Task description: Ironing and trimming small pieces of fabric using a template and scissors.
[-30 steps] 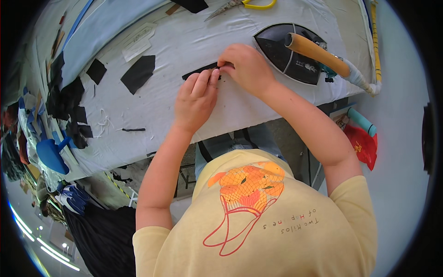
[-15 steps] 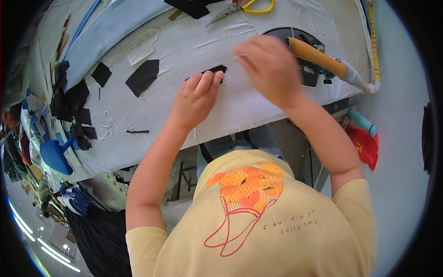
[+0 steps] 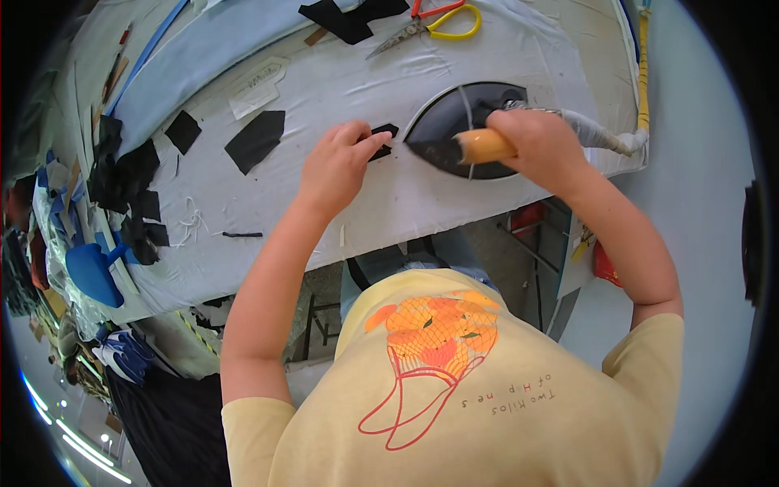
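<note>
With its fingers bent and pressed together, my left hand [image 3: 334, 166] holds a small black fabric piece [image 3: 383, 148] on the white-covered table [image 3: 308, 219]. Part of that piece is hidden under the fingertips. My right hand [image 3: 542, 148] is wrapped round the tan handle [image 3: 485, 147] of a dark iron [image 3: 438, 122]. The iron's pointed tip faces left, close to the right end of the fabric piece. I cannot tell whether its soleplate touches the cloth.
Black fabric pieces [image 3: 256, 142] and a paper pattern [image 3: 258, 91] lie left of my hands. Scissors with red and yellow handles [image 3: 454, 24] are at the back. A wrapped hose [image 3: 596, 134] trails from the iron. Dark scraps [image 3: 130, 178] are heaped at far left.
My right hand has moved right from beside my left hand and taken hold of the iron's handle. The iron has shifted left, its tip now near the fabric piece.
</note>
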Action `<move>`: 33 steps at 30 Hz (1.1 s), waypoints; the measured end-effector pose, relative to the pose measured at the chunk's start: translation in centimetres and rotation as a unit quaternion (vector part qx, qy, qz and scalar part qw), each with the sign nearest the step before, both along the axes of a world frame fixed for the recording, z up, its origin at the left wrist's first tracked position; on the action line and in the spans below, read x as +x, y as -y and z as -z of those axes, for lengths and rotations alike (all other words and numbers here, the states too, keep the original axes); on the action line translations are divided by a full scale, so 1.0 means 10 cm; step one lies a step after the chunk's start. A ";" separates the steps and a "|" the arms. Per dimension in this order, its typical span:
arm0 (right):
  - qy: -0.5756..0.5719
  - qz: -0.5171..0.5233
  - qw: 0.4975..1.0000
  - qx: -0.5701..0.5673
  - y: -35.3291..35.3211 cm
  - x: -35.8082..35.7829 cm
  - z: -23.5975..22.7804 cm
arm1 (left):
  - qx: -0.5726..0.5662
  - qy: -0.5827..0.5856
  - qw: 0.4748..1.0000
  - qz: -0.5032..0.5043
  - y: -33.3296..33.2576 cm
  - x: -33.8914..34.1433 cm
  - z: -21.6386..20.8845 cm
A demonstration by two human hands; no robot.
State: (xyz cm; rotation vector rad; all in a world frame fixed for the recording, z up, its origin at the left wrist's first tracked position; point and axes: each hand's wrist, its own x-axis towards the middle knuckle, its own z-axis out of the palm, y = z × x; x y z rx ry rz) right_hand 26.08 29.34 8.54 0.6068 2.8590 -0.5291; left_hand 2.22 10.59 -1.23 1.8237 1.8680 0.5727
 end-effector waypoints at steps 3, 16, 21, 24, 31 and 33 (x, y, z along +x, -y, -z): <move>0.049 -0.005 0.999 0.000 0.25 -0.29 -0.10 | 0.006 0.024 0.999 -0.022 -0.02 -0.02 -0.02; -0.053 0.011 0.999 0.004 0.42 -0.72 0.12 | 0.139 0.162 0.944 -0.251 0.26 0.11 -0.09; 0.008 0.008 1.000 -0.022 0.34 -0.69 0.07 | 0.116 0.118 0.958 -0.232 0.35 0.16 -0.10; 0.001 0.024 1.000 0.008 0.23 -0.57 0.11 | 0.127 0.066 0.971 -0.190 0.34 0.22 -0.09; -0.009 0.184 0.980 0.071 -0.20 -0.15 0.15 | 0.107 -0.108 0.985 -0.077 0.35 0.32 0.01; -0.011 0.219 0.972 0.084 -0.24 -0.02 0.22 | 0.106 -0.123 0.985 -0.055 0.35 0.31 0.00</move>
